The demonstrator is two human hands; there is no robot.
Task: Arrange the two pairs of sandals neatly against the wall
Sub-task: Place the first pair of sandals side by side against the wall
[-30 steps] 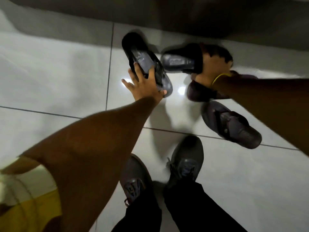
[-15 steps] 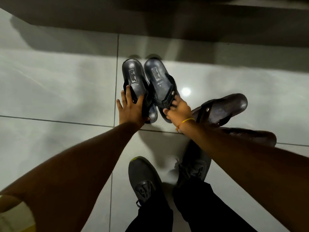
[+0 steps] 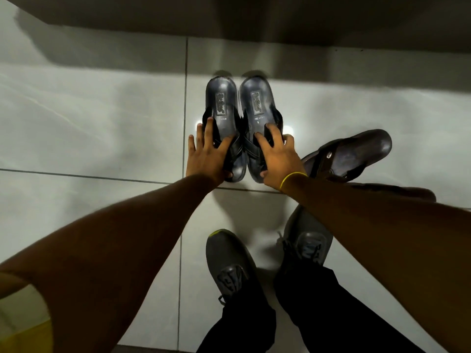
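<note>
Two black sandals stand side by side on the floor, heels toward the wall. My left hand (image 3: pixel 207 155) grips the strap end of the left black sandal (image 3: pixel 221 108). My right hand (image 3: pixel 276 156), with a yellow band at the wrist, grips the strap end of the right black sandal (image 3: pixel 257 105). A dark brown sandal (image 3: pixel 356 151) lies tilted to the right of my right hand. A second dark brown sandal (image 3: pixel 397 193) shows behind my right forearm, mostly hidden.
The wall base (image 3: pixel 254 19) runs across the top, a shadowed strip of floor between it and the black sandals. My own grey sneakers (image 3: pixel 229 263) stand on the glossy white tiled floor (image 3: pixel 89 123) below the hands.
Both black sandals have slid together and straightened into a parallel pair, a little closer to the wall. My hands have shifted further onto their straps. The brown sandals have stayed put.
</note>
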